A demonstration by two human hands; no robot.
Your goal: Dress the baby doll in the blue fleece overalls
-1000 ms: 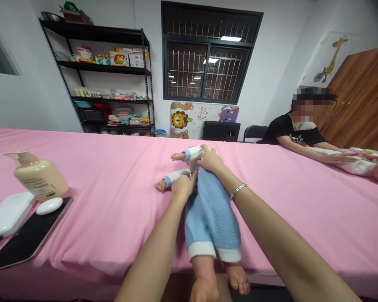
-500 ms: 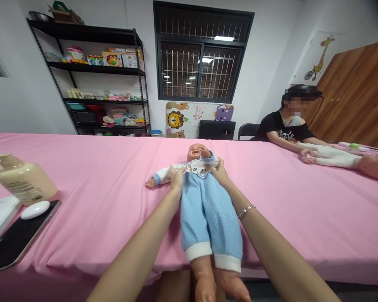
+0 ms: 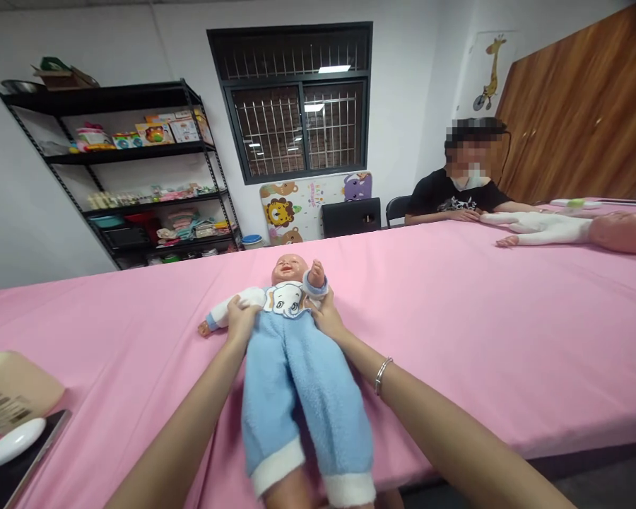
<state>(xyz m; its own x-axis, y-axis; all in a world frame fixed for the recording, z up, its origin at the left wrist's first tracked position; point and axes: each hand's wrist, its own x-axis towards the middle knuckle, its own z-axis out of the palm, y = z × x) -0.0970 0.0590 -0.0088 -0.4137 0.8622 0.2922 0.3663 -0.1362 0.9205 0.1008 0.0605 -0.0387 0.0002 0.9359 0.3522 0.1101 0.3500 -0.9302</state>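
Observation:
A baby doll (image 3: pixel 291 353) in blue fleece overalls with a white elephant bib lies face up on the pink table cover (image 3: pixel 456 332), head away from me, legs over the near edge. My left hand (image 3: pixel 241 317) grips the doll's side under its outstretched arm. My right hand (image 3: pixel 322 318) grips the other side under the raised arm. A metal bracelet (image 3: pixel 382 373) circles my right wrist.
At the left edge sit a beige pump bottle (image 3: pixel 10 396), a white oval object (image 3: pixel 13 443) and a dark tablet (image 3: pixel 10 477). A seated person in a black shirt (image 3: pixel 456 198) at the far right handles another doll (image 3: pixel 572 230). Black shelving (image 3: pixel 132 170) stands behind.
The doll went from hidden under my hands to lying face up with its face showing. Both hands slid to its sides. My view swung left and tilted.

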